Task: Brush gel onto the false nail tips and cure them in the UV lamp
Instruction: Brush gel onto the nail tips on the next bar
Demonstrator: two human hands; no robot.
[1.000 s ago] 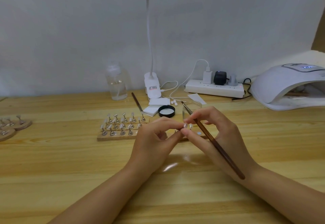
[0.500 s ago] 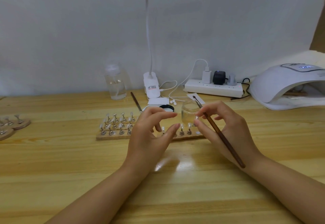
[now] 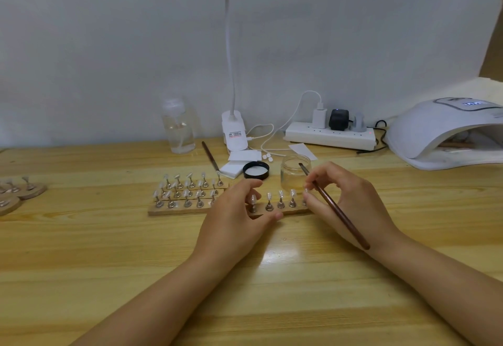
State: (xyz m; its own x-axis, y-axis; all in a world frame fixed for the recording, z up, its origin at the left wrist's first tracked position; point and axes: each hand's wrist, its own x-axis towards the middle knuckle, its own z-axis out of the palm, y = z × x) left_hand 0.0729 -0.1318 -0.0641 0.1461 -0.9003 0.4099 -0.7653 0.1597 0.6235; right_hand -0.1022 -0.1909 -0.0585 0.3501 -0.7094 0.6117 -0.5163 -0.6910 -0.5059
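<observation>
Wooden table. Clear pump bottle upper centre-left; white clip lamp just right of it. White power strip, three plugs seated, upper right of centre. White pads near lamp base.

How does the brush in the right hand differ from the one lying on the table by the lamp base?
The held brush is gripped by the right hand, lifted and slanting, its tip up beside the jar; the spare brush lies flat and untouched on the table. The held brush is nearer the camera and looks longer; the spare brush sits farther back, its tip toward the white pads. Both have dark brown handles.
</observation>
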